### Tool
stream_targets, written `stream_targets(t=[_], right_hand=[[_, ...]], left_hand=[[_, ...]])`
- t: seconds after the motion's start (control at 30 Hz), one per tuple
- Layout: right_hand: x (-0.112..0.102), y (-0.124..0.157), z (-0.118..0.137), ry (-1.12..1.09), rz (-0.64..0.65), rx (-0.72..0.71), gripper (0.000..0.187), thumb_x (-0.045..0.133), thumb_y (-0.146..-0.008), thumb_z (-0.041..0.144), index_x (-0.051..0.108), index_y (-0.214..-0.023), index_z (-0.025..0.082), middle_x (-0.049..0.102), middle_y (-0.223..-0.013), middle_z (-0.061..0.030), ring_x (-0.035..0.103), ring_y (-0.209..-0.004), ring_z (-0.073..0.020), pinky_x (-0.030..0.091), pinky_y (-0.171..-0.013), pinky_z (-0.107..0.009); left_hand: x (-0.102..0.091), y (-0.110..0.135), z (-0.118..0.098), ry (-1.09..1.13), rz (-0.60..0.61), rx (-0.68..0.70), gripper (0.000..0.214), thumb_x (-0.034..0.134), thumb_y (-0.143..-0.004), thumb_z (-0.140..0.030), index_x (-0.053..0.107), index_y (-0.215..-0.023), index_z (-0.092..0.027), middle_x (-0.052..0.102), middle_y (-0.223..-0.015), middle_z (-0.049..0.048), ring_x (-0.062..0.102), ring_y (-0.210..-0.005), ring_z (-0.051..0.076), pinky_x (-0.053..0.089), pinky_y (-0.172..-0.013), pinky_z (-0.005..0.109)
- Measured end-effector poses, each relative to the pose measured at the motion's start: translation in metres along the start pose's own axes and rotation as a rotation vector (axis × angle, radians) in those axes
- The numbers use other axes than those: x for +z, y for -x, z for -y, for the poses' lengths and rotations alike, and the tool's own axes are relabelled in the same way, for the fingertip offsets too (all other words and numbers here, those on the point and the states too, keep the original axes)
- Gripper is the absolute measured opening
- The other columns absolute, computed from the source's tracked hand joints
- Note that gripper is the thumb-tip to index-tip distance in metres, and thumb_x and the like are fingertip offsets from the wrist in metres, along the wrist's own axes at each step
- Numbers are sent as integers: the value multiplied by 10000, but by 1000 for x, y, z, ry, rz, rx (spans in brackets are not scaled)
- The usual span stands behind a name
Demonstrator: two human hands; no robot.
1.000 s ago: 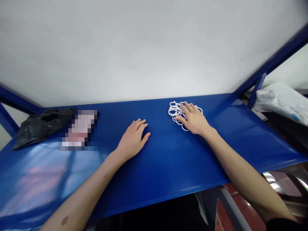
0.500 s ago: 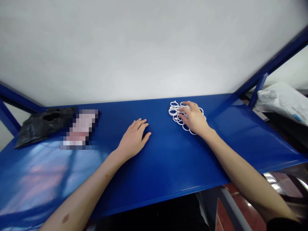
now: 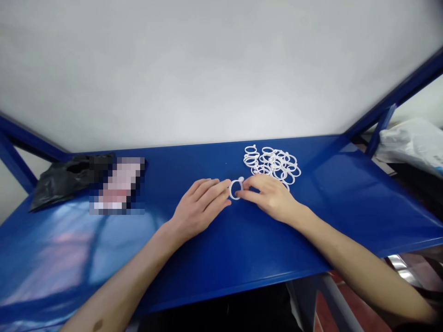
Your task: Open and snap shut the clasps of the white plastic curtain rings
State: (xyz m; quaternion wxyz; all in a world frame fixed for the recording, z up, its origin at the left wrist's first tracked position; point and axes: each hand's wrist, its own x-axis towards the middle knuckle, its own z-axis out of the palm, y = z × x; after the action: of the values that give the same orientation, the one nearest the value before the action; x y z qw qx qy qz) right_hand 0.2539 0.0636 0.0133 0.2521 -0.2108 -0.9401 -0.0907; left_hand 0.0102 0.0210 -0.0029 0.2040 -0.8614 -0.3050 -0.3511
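A single white plastic ring (image 3: 231, 195) with a small knob on its rim is held up between my hands, over the blue table. My right hand (image 3: 272, 196) pinches its right side between thumb and fingers. At the ring's left edge, the fingertips and thumb of my left hand (image 3: 200, 203) close in and appear to grip it. The exact contact there is partly hidden. Just beyond my right hand lies a loose pile of similar white rings (image 3: 277, 161), several overlapping each other.
The blue table (image 3: 207, 258) runs up to a pale wall (image 3: 221, 69). On the left lie a black plastic bag (image 3: 58, 182) and a blurred-out pinkish rectangular item (image 3: 121, 180). Blue frame bars flank both sides. Off the right end is a clear plastic-wrapped bundle (image 3: 411, 143).
My right hand has come from the pile toward me and leftward, bringing one ring. My left hand has shifted right to meet it. The pile is now more exposed.
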Motion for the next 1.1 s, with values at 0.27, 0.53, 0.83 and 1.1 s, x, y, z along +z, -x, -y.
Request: stream_targets(t=[0.27, 0.53, 0.83, 1.1], right_hand=[[0, 0, -1, -12, 30, -54, 235, 461, -1055, 245, 689, -1090, 201, 714, -1064, -55, 594, -893, -170, 422, -760, -304], [13, -4, 11, 80, 138, 36, 455, 391, -1061, 469, 646, -808, 189, 619, -658, -2, 528, -602, -139, 292, -625, -311], [11, 2, -4, 72, 40, 229, 430, 460, -1032, 506, 643, -1240, 177, 720, -833, -37, 634, -724, -170, 434, -688, -308], [-18, 25, -58, 170, 232, 441, 349, 732, -850, 500, 776, -1006, 191, 634, -1057, -129, 538, -941, -284, 495, -839, -458]], left_hand=[[2, -1, -8, 138, 118, 33, 144, 545, -982, -125, 607, -866, -185, 728, -897, 0, 614, -811, 141, 465, -771, 308], [12, 0, -16, -25, 267, -15, 275, 473, -989, -120, 600, -756, -193, 630, -702, 4, 523, -714, 173, 345, -667, 352], [9, 12, 7, -71, 292, -241, 225, 491, -981, -147, 700, -1019, -219, 716, -810, 37, 580, -775, 211, 384, -686, 378], [10, 33, 41, -252, 351, -519, 253, 512, -954, -186, 691, -1132, -182, 728, -1126, 109, 570, -1019, 337, 433, -800, 487]])
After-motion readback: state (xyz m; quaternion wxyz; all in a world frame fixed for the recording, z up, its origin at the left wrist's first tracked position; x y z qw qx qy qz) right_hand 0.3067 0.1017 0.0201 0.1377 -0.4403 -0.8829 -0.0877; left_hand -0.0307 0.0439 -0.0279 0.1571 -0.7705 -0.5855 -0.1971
